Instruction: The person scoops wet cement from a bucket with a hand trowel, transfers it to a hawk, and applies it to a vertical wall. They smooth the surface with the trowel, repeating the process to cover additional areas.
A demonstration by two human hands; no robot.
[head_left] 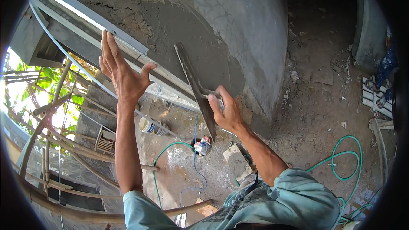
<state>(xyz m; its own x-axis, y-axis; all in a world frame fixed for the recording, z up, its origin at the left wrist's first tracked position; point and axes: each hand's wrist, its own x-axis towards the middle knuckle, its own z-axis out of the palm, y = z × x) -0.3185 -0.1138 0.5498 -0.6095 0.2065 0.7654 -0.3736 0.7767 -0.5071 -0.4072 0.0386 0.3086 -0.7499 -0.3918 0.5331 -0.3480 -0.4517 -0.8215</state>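
Looking long, slim, dull grey: trowel (194,86) in right-hand fingers (226,96).

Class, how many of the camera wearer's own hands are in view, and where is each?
2: the left hand, open, by the long pale bar; the right hand, gripping the trowel by its handle.

Pale teal shirt (313,200), short sleeves (294,185)
The cloth is loose and creased, the sleeves wide around the arms (128,153); a dark grey print (240,206) marks the front. Left hand (122,76) and right hand (226,111) are bare, slim-fingered, with narrow wrists.
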